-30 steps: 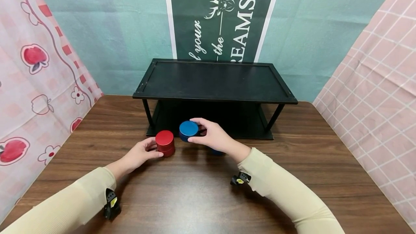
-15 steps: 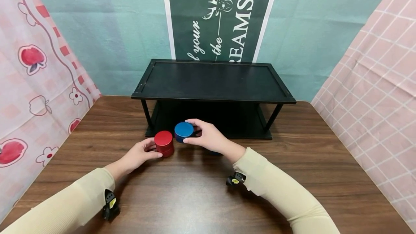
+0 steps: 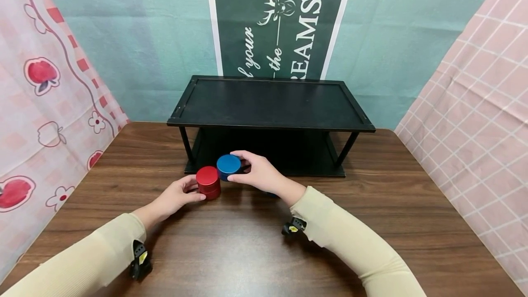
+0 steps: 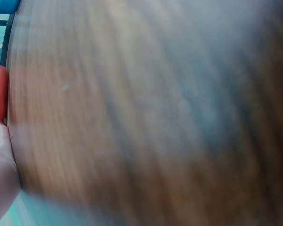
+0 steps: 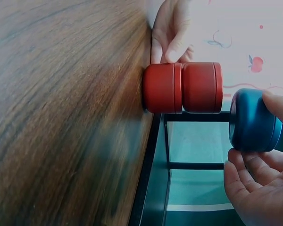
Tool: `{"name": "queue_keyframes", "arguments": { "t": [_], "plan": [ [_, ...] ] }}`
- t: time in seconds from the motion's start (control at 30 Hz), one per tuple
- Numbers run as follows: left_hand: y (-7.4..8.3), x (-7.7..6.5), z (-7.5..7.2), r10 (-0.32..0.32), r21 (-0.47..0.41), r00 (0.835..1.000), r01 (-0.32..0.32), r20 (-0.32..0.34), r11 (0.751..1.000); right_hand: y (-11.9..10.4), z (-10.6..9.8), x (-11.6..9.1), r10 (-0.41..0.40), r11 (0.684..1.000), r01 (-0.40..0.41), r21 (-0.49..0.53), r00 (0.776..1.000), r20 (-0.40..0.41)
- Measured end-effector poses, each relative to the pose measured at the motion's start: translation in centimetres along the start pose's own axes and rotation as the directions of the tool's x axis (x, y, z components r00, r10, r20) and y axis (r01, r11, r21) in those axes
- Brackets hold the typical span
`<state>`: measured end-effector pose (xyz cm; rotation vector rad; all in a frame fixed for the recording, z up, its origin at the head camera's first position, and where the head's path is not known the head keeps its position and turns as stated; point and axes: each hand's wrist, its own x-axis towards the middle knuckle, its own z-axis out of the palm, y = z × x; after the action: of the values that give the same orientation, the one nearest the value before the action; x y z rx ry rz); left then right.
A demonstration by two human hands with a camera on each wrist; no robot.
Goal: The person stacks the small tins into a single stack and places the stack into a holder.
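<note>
Two red round tins stand stacked on the table, the upper red tin on the lower red tin. My left hand holds the lower one from the left, thumb in front and fingers behind. Just right of the stack, my right hand pinches a blue round tin between thumb and fingers. The right wrist view shows this blue tin off the table, about as high as the top of the stack. Another blue thing lies mostly hidden beneath the right wrist.
Behind the tins stands a black two-level rack, its lower shelf close to both hands. The wooden table spreads around it. Patterned cloths hang at the sides and back.
My right hand has carried the blue tin leftward, close to the red stack. The left hand and the red tins have stayed in place.
</note>
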<state>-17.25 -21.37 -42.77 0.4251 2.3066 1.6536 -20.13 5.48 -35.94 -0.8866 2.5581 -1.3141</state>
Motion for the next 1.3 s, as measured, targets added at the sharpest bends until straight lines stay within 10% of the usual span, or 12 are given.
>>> {"name": "queue_keyframes", "arguments": {
  "t": [1.3],
  "plan": [
    [-0.2, 0.1, -0.3, 0.019, -0.009, 1.000, -0.019, 0.000, 1.000, -1.7, 2.9, 2.4, 0.003, 1.000, -0.004, 0.015, 0.999, 0.044]
  ]
}}
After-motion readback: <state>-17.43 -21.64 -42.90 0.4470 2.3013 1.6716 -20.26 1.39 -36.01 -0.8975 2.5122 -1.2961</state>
